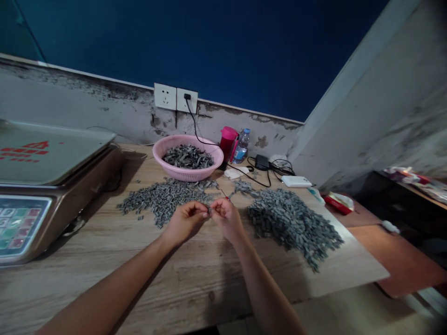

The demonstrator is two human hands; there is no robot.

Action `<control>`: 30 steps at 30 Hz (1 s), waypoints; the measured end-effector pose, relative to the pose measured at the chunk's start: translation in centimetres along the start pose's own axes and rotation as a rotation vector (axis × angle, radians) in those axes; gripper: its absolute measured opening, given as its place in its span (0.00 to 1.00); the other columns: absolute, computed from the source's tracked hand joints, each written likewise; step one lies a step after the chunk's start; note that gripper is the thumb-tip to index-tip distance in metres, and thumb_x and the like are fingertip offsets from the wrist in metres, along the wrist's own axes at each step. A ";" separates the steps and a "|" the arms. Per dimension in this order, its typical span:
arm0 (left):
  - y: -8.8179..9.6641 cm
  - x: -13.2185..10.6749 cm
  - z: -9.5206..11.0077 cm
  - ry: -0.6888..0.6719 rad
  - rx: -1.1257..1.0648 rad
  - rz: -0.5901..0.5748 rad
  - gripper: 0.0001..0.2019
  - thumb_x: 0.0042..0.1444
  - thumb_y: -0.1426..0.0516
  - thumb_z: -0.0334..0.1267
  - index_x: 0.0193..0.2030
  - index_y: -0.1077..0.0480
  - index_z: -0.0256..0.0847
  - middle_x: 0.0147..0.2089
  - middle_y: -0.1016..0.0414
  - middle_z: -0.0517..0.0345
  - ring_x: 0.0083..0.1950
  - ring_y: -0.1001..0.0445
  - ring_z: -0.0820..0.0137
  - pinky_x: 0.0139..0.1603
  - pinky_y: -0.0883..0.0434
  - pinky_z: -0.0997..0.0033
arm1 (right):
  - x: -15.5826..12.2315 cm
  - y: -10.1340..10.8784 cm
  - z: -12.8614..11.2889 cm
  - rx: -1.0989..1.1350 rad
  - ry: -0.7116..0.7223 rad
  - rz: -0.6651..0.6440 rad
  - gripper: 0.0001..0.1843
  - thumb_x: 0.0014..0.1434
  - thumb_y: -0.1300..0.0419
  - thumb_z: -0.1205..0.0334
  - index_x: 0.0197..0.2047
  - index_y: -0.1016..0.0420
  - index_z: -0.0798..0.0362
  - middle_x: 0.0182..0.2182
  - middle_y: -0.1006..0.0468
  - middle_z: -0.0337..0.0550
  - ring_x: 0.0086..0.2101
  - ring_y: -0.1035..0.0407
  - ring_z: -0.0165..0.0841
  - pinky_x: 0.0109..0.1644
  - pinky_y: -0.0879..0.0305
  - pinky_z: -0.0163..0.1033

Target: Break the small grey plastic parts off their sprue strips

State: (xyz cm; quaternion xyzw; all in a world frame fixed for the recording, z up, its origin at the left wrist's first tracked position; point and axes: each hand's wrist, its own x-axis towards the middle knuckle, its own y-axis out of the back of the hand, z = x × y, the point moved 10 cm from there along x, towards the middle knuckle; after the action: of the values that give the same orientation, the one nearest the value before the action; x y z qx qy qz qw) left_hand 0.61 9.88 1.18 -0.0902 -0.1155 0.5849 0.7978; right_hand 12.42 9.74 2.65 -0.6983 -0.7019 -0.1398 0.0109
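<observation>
My left hand (188,221) and my right hand (226,217) meet over the middle of the table, fingertips pinched close together. Between them is a small grey piece (210,211), mostly hidden by the fingers. Behind and left of my hands spreads a flat pile of small grey pieces (157,200). A taller heap of similar grey pieces (293,221) lies to the right of my right hand. Just beyond my right fingertips rests a thin tool with a red part (226,196), partly covered. A pink basket (188,176) farther back holds dark grey strips (188,157).
A weighing scale (70,172) stands at the left. Near the wall are a pink cup (228,142), a water bottle (242,146), a black adapter (261,162) with cables and a white device (296,181). A red packet (338,204) lies beyond the table's right edge.
</observation>
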 end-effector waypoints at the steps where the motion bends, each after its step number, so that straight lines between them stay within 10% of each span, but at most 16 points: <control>1: 0.2 0.0 -0.1 -0.011 0.025 0.016 0.10 0.42 0.36 0.35 0.31 0.30 0.36 0.29 0.28 0.58 0.31 0.30 0.74 0.33 0.34 0.76 | 0.0 -0.1 0.0 -0.011 0.009 -0.006 0.04 0.48 0.44 0.66 0.31 0.34 0.52 0.23 0.30 0.36 0.22 0.37 0.28 0.25 0.43 0.31; 16: 2.1 -0.3 1.2 -0.175 0.310 0.182 0.15 0.46 0.41 0.33 0.43 0.34 0.40 0.34 0.26 0.58 0.37 0.28 0.70 0.40 0.32 0.72 | -1.2 -0.4 -3.0 -0.290 0.279 0.023 0.12 0.53 0.44 0.67 0.42 0.30 0.50 0.33 0.26 0.42 0.32 0.31 0.32 0.37 0.34 0.36; 30: 0.3 -1.0 2.6 -0.254 0.592 0.122 0.10 0.53 0.45 0.32 0.43 0.31 0.41 0.38 0.25 0.56 0.40 0.27 0.69 0.42 0.31 0.71 | -1.1 -0.7 -2.5 -0.376 0.244 0.089 0.18 0.46 0.47 0.72 0.42 0.35 0.53 0.27 0.30 0.39 0.26 0.34 0.30 0.33 0.35 0.35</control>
State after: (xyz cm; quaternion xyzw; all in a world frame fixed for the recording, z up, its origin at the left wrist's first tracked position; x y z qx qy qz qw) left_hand -0.69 9.02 3.48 0.2126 -0.0336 0.6465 0.7320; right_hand 11.27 8.11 4.68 -0.6962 -0.6256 -0.3510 -0.0283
